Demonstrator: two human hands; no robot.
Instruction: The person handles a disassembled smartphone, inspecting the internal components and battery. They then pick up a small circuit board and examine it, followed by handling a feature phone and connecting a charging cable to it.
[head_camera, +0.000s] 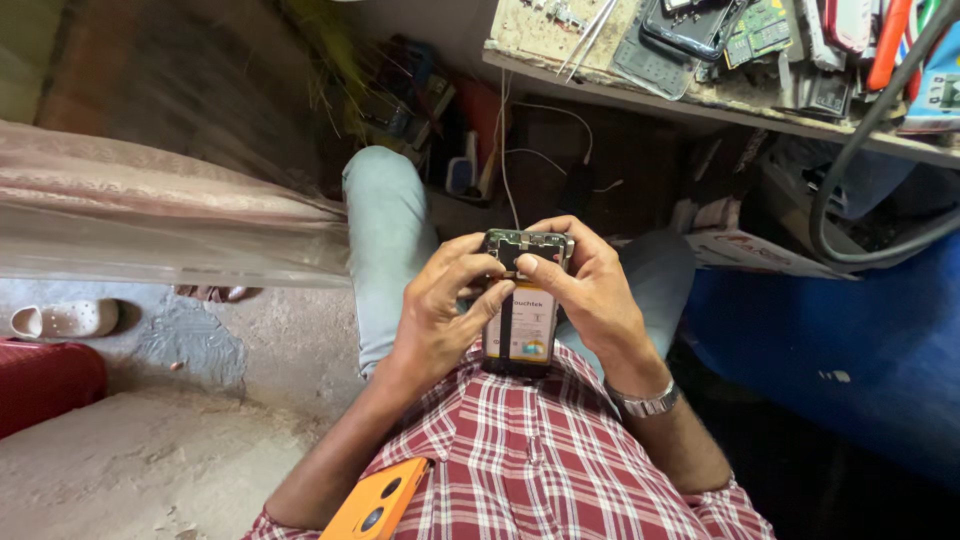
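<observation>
Here the opened phone (523, 305) sits clasped between left grip (440, 310) and right grip (590, 285).

We get one head-worn view, looking steeply down and close over our lap and hands, bench (700, 95) edge at top, floor (180, 440) at left.

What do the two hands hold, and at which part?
Both hands, left and right, hold an opened phone by its upper sides; thumbs press its top.
</observation>
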